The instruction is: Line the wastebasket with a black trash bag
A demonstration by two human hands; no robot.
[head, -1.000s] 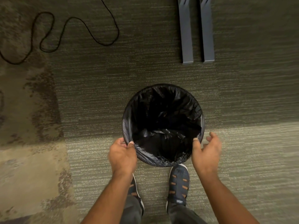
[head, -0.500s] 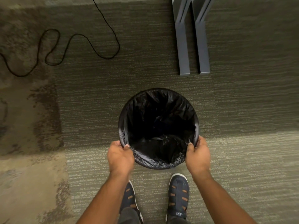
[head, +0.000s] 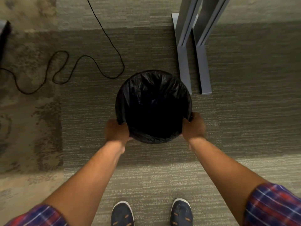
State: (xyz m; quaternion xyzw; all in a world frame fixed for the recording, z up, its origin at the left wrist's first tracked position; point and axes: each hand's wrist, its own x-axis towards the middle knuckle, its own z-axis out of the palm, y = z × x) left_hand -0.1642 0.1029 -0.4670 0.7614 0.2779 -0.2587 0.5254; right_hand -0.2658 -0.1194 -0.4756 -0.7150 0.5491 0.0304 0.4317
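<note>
A round wastebasket [head: 169, 141] stands on the carpet in front of me, seen from above. A black trash bag [head: 151, 88] lines its inside and folds over the rim all around. My left hand [head: 116, 132] grips the rim and bag at the near left. On the near right side, my right hand [head: 193, 127] holds the rim and bag. Both arms are stretched forward. The bottom of the basket is dark and cannot be made out.
Two grey metal furniture legs [head: 184, 67] stand just behind the basket on the right. A black cable [head: 91, 62] snakes over the carpet at the back left. My two dark shoes [head: 122, 214] are at the bottom edge. A dark object [head: 4, 36] sits at the far left.
My right hand closed on the rim, then both hands moved the basket forward, away from my feet and toward the grey legs. My arms are now extended.
</note>
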